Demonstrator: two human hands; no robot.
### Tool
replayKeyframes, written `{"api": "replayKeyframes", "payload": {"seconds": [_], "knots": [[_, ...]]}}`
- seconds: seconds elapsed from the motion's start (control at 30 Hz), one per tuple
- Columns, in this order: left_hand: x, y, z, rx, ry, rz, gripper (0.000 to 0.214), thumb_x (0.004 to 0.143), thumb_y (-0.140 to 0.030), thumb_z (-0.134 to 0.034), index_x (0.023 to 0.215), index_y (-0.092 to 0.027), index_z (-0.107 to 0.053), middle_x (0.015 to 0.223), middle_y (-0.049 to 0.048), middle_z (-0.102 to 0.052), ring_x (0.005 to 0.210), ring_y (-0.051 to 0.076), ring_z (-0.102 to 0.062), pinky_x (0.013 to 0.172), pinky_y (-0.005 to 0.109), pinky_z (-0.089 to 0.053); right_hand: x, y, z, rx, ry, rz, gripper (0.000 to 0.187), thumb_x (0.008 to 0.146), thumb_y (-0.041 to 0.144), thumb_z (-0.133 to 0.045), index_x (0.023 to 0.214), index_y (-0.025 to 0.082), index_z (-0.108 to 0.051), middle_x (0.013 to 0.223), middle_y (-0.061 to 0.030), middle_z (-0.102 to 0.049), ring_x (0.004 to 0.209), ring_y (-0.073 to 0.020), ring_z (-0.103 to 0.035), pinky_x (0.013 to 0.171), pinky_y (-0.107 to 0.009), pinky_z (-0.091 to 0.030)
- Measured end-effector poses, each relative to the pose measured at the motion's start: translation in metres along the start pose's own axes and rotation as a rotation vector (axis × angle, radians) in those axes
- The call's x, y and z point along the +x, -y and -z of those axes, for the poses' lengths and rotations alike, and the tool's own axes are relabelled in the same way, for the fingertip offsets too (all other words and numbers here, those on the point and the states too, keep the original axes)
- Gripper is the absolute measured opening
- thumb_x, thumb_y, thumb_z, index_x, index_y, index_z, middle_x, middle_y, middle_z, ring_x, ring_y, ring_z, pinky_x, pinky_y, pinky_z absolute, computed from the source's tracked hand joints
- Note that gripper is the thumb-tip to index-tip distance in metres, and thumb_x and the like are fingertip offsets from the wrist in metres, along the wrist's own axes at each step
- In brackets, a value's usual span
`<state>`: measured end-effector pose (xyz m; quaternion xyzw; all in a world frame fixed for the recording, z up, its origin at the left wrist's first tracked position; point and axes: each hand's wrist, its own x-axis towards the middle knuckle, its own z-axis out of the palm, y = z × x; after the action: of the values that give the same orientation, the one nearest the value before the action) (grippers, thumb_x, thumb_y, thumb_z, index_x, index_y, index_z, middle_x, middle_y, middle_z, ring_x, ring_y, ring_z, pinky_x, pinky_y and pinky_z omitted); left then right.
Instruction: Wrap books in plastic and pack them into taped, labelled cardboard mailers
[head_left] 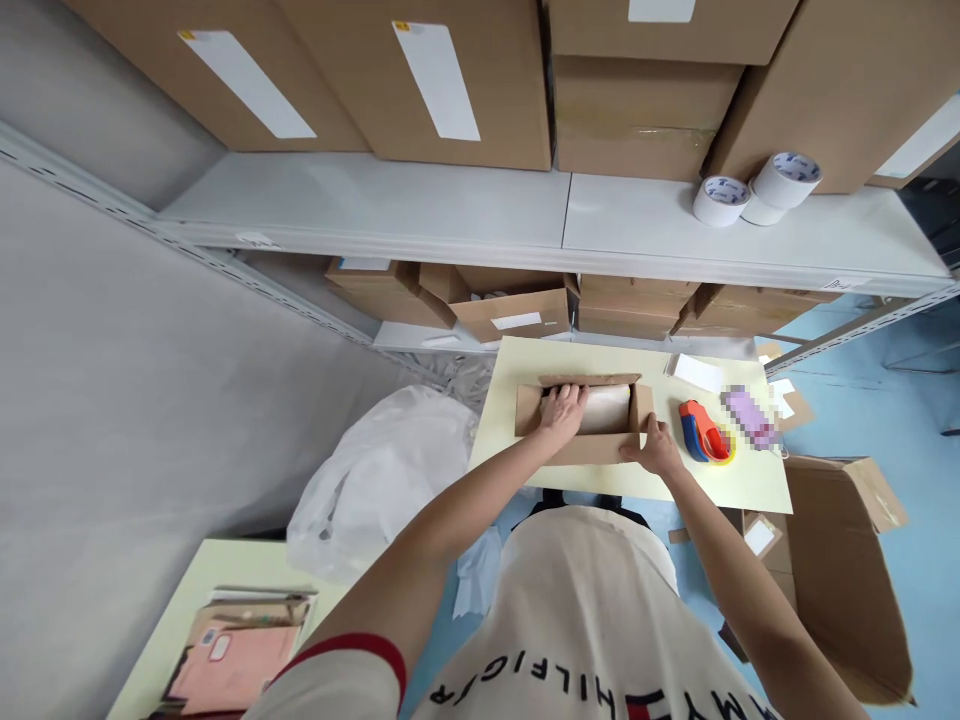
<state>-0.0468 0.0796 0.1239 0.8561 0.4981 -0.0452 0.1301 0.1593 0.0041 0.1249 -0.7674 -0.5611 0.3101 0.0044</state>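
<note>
A small open cardboard box [592, 449] rests on the pale yellow table, with its flaps spread. Inside it lies a whitish wrapped package [606, 410]. My left hand [564, 408] reaches into the left part of the box, its fingers bent over the package's left end; the fingertips are partly hidden. At the box's right front corner, my right hand [655, 449] grips the cardboard between thumb and fingers. Right of that hand sits a red and blue tape dispenser [702, 434] with a roll of tape.
On the table [739, 490] are also a white stack of labels [696, 373] and a blurred purple item [748, 416]. Shelves with cartons [465, 90] and tape rolls [721, 202] stand ahead. A large open carton [847, 580] is at right, a white plastic bag [382, 480] at left.
</note>
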Motion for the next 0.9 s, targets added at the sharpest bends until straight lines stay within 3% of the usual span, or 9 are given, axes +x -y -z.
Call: {"api": "replayKeyframes", "payload": {"seconds": [0.1,0.2,0.3,0.4,0.5,0.63,0.77,0.83,0.9], "knots": [[0.012,-0.001,-0.004,-0.059,0.025,0.006,0.059,0.086,-0.002,-0.035,0.143,-0.015,-0.043,0.129,0.0197,-0.056,0.122,0.032,-0.048,0.101,0.050,-0.036,0.003,-0.005,-0.002,0.030,-0.015,0.018,0.065,0.069,0.041,-0.074,0.121,0.019,-0.043,0.119,-0.0147,-0.054,0.107,-0.0300,-0.060,0.092,-0.040,-0.047],[0.007,0.003,0.003,-0.119,0.062,-0.059,0.063,0.084,-0.010,-0.048,0.146,-0.014,-0.038,0.130,0.0192,-0.057,0.121,0.032,-0.051,0.099,0.046,-0.040,0.007,-0.010,-0.002,0.084,-0.026,0.017,0.065,0.067,0.044,-0.076,0.119,0.020,-0.046,0.118,-0.0141,-0.055,0.105,-0.0296,-0.061,0.092,-0.042,-0.047],[-0.019,0.021,0.013,-0.224,-0.073,-0.096,0.065,0.087,-0.025,-0.055,0.148,-0.015,-0.034,0.140,0.0177,-0.051,0.127,0.034,-0.047,0.105,0.047,-0.037,0.011,-0.016,0.000,0.197,-0.110,0.024,0.074,0.066,0.049,-0.075,0.127,0.017,-0.046,0.119,-0.0155,-0.057,0.109,-0.0306,-0.060,0.096,-0.043,-0.047],[-0.055,0.049,0.011,-0.409,-0.314,0.155,0.061,0.091,-0.036,-0.053,0.145,-0.015,-0.036,0.148,0.0190,-0.041,0.139,0.036,-0.035,0.113,0.051,-0.029,0.016,-0.023,0.004,0.448,-0.193,-0.012,0.081,0.069,0.055,-0.069,0.134,0.013,-0.046,0.122,-0.0184,-0.059,0.108,-0.0310,-0.062,0.095,-0.045,-0.050],[-0.081,0.070,-0.005,-0.765,-0.292,0.410,0.066,0.093,-0.043,-0.047,0.149,-0.013,-0.028,0.150,0.0224,-0.040,0.138,0.035,-0.041,0.110,0.050,-0.037,0.020,-0.026,0.009,0.703,-0.169,0.049,0.081,0.074,0.062,-0.062,0.137,0.011,-0.048,0.121,-0.0184,-0.064,0.105,-0.0302,-0.065,0.090,-0.045,-0.054],[-0.090,0.074,-0.027,-1.053,-0.162,0.174,0.071,0.093,-0.049,-0.045,0.153,-0.018,-0.023,0.154,0.0179,-0.038,0.138,0.029,-0.044,0.109,0.044,-0.041,0.019,-0.023,0.007,0.696,-0.075,0.281,0.070,0.083,0.057,-0.055,0.141,0.018,-0.048,0.135,-0.0158,-0.060,0.121,-0.0298,-0.060,0.097,-0.048,-0.052],[-0.086,0.070,-0.025,-0.763,-0.071,-0.067,0.106,0.069,-0.060,-0.075,0.153,-0.015,-0.028,0.160,0.0203,-0.023,0.148,0.036,-0.023,0.118,0.048,-0.029,0.017,-0.026,0.006,0.373,0.020,0.506,0.052,0.088,0.032,-0.047,0.138,0.020,-0.055,0.154,-0.0111,-0.041,0.142,-0.0270,-0.039,0.113,-0.048,-0.037],[-0.084,0.071,-0.019,-0.563,-0.007,-0.139,0.113,0.057,-0.055,-0.084,0.151,-0.016,-0.035,0.160,0.0205,-0.024,0.148,0.039,-0.019,0.118,0.051,-0.025,0.018,-0.029,0.010,0.195,0.101,0.580,0.062,0.080,0.018,-0.048,0.142,0.020,-0.051,0.159,-0.0085,-0.033,0.146,-0.0247,-0.033,0.118,-0.046,-0.031],[-0.082,0.075,-0.014,-0.448,0.006,-0.165,0.100,0.062,-0.049,-0.084,0.148,-0.019,-0.041,0.159,0.0187,-0.028,0.148,0.038,-0.021,0.117,0.052,-0.027,0.017,-0.031,0.015,0.065,0.175,0.596,0.079,0.070,0.010,-0.050,0.149,0.022,-0.041,0.162,-0.0059,-0.025,0.146,-0.0233,-0.031,0.119,-0.044,-0.031]]}}
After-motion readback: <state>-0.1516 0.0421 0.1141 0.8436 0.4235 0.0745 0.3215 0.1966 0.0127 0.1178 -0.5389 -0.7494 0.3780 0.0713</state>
